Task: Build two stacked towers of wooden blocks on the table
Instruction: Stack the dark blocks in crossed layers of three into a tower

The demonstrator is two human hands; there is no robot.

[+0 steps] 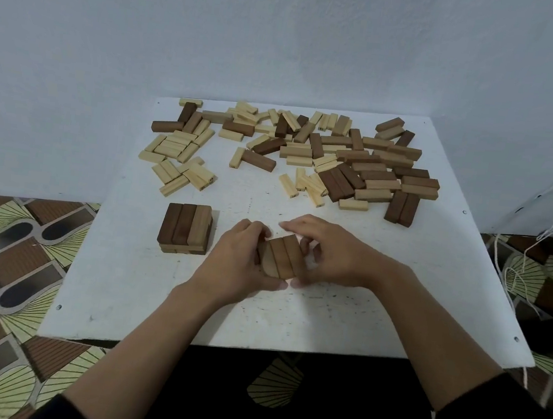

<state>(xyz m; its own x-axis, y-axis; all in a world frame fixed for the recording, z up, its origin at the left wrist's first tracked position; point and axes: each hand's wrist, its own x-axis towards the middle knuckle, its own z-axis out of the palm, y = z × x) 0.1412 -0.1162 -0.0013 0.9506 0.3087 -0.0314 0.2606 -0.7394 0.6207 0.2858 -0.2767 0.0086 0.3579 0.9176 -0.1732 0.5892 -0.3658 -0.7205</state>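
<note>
From the head camera, the white table [396, 292] carries the whole job. Taking the table's middle as the dial's centre, the loose blocks [292, 152] lie scattered from 10 round to 2 o'clock, pale and dark mixed, some overlapping. The first tower [185, 228] stands at about 8 o'clock: a top layer of three blocks running away from the viewer, with one crosswise layer showing under it. It is free of both hands.

The row of three blocks [280, 258] sits at 6 o'clock, near the front edge and well apart from the first tower. Whether another layer lies under this row cannot be told, since the hands hide its sides.

As a judgement, the task is at an early stage – one tower is barely begun, the second is at or near its base, and most of the stock is unused.

The left hand [238, 263] is at 9 o'clock of the row, its fingers curled against the left flank and its thumb along the near end. The right hand [332, 253] is at 3 o'clock, its fingers bent against the right flank and its forefinger reaching over the far end. Both grasp the row between them – seemingly squaring it up.
</note>
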